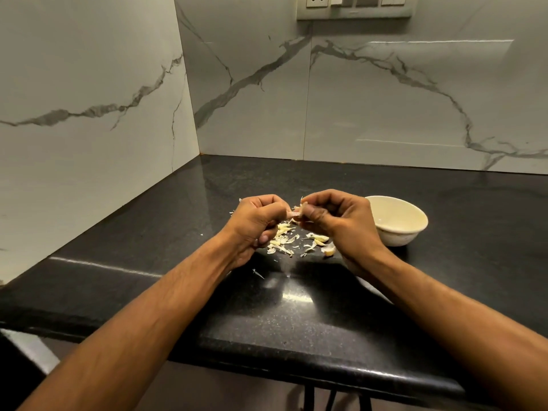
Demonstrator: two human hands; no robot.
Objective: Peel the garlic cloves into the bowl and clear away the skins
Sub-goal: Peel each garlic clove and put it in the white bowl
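Observation:
A small garlic clove (295,214) with pinkish skin is held above the black counter between both hands. My left hand (255,223) pinches its left end with curled fingers. My right hand (338,221) pinches its right end, thumb on top, with a flake of skin sticking up. Under the hands lies a scatter of pale garlic skins and cloves (286,237), and one clove (329,251) sits by my right wrist. A cream bowl (415,225) stands just right of my right hand; its inside looks bare.
The black granite counter (296,307) runs into a corner of marble-patterned wall tiles at the left and back. Its rounded front edge lies close to me. A switch and socket panel (354,7) sits high on the back wall.

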